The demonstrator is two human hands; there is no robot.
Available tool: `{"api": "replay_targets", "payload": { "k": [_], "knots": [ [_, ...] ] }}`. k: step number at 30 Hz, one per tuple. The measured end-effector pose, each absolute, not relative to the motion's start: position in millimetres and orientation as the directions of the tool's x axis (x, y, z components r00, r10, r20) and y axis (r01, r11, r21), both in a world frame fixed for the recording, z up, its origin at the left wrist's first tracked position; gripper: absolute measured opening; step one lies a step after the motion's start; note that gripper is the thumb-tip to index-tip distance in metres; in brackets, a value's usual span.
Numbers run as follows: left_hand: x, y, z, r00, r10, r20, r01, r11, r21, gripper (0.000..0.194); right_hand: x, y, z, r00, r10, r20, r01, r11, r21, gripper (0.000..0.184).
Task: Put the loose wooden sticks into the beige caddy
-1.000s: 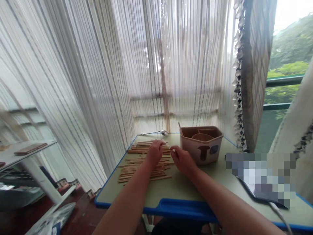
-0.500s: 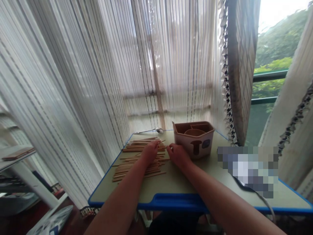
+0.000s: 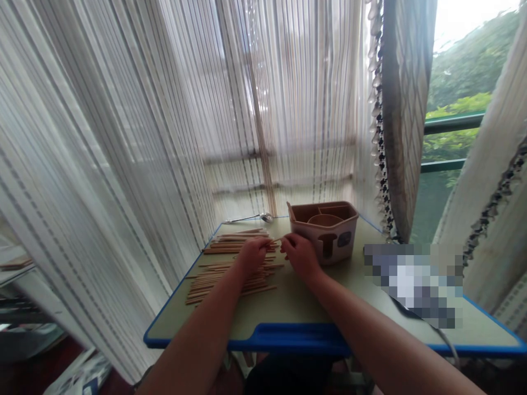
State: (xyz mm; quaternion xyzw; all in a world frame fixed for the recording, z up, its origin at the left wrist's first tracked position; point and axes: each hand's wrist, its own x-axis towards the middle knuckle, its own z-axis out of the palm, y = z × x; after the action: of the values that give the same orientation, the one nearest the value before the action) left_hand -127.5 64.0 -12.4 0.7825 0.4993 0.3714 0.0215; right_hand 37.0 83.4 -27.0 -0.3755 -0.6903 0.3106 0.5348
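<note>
Wooden chopsticks (image 3: 214,281) lie side by side in loose rows on the left half of the table. My left hand (image 3: 253,253) is closed over the upper rows, its fingers round a chopstick (image 3: 275,241) whose end sticks out to the right. That end meets the curled fingers of my right hand (image 3: 298,252), which pinch at its tip. Just behind my right hand stands a pinkish-white utensil holder (image 3: 343,249) with brown compartments inside. My left forearm hides some of the chopsticks.
A metal ladle (image 3: 265,217) lies at the table's back edge. On the right is a blurred-out object (image 3: 411,285) with a cable (image 3: 450,345). The table (image 3: 296,307) has a blue rim, and striped curtains (image 3: 173,137) hang behind it.
The chopstick now spans the gap between my hands, slightly raised. My right hand has moved up a little and closed at its tip. The view has shifted slightly.
</note>
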Motion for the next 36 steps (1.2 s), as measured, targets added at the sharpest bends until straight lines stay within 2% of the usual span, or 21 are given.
{"api": "replay_targets", "payload": {
  "k": [6,9,13,15,18,21,24,27,31,36],
  "knots": [
    [-123,61,-12,0.236,0.791,0.564,0.810,-0.481,0.335,0.022,47,71,-9,0.069,0.750,0.658,0.237,0.628,-0.741,0.023],
    [-125,63,-13,0.208,0.815,0.541,0.849,-0.425,0.314,0.033,56,71,-1,0.245,0.673,0.698,0.293,0.635,-0.715,0.022],
    [-129,65,-17,0.170,0.841,0.514,0.872,-0.371,0.319,0.041,64,74,5,0.406,0.610,0.681,0.257,0.638,-0.725,0.018],
    [-129,65,-19,0.174,0.847,0.503,0.875,-0.367,0.316,0.042,65,73,6,0.373,0.609,0.700,0.239,0.666,-0.707,0.017],
    [-128,66,-20,0.188,0.848,0.496,0.871,-0.377,0.315,0.043,61,69,5,0.173,0.672,0.720,0.201,0.691,-0.694,0.019],
    [-125,67,-20,0.204,0.847,0.491,0.863,-0.392,0.319,0.043,51,65,-1,-0.063,0.743,0.667,0.158,0.667,-0.728,0.021],
    [-122,66,-20,0.227,0.842,0.489,0.851,-0.416,0.322,0.041,40,64,-11,-0.184,0.791,0.584,0.148,0.609,-0.779,0.025],
    [-122,65,-19,0.222,0.842,0.491,0.855,-0.410,0.317,0.040,37,66,-16,-0.187,0.834,0.518,0.134,0.544,-0.828,0.034],
    [-122,63,-18,0.230,0.842,0.488,0.851,-0.418,0.320,0.040,38,69,-14,-0.136,0.845,0.517,0.058,0.528,-0.847,0.032],
    [-120,61,-17,0.237,0.841,0.487,0.836,-0.431,0.338,0.040,38,70,-11,-0.159,0.814,0.559,0.115,0.578,-0.808,0.026]
  ]
}}
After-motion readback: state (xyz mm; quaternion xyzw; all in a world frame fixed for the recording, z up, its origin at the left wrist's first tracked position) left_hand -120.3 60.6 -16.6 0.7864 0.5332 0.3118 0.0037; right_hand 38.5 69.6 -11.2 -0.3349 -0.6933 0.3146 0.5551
